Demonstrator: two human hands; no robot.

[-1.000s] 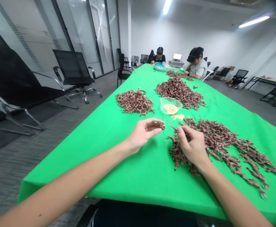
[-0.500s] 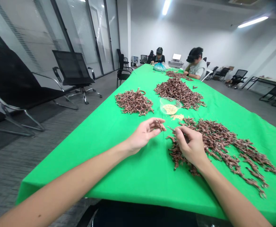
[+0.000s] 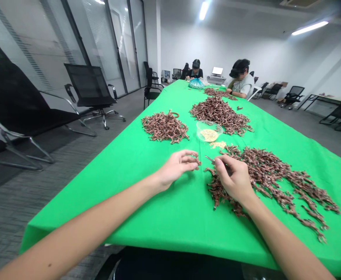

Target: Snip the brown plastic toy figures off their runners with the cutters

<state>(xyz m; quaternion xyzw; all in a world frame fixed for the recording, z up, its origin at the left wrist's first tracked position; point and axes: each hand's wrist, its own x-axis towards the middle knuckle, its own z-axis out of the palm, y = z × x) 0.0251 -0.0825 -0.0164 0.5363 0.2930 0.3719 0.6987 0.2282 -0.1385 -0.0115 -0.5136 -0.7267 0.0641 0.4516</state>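
Observation:
My left hand (image 3: 178, 167) is closed round a small brown knobbly piece (image 3: 198, 160), which shows at the fingertips and is mostly hidden behind them. A thin metal tool (image 3: 209, 158) sticks out of my right hand (image 3: 234, 173), its tip pointing at the left hand with a small gap between. Whether it is tweezers or a pick cannot be made out. Under and beside my right hand spreads a loose pile of brown, twig-like knobbly pieces (image 3: 269, 167). Just beyond both hands stands a clear plastic bowl (image 3: 201, 128) holding pale grains (image 3: 209, 135).
More pale grains (image 3: 218, 144) lie spilled beside the bowl. Further piles of brown pieces rest at the left (image 3: 165, 126) and behind the bowl (image 3: 217, 112) on the green cloth (image 3: 123, 186). Two people (image 3: 240, 83) sit at the far end near a blue bag (image 3: 196, 83). Office chairs (image 3: 88, 83) stand left.
My left hand has dropped slightly and turned, so less of the brown piece shows between its fingers. The right hand keeps its hold on the metal tool, nearly in place.

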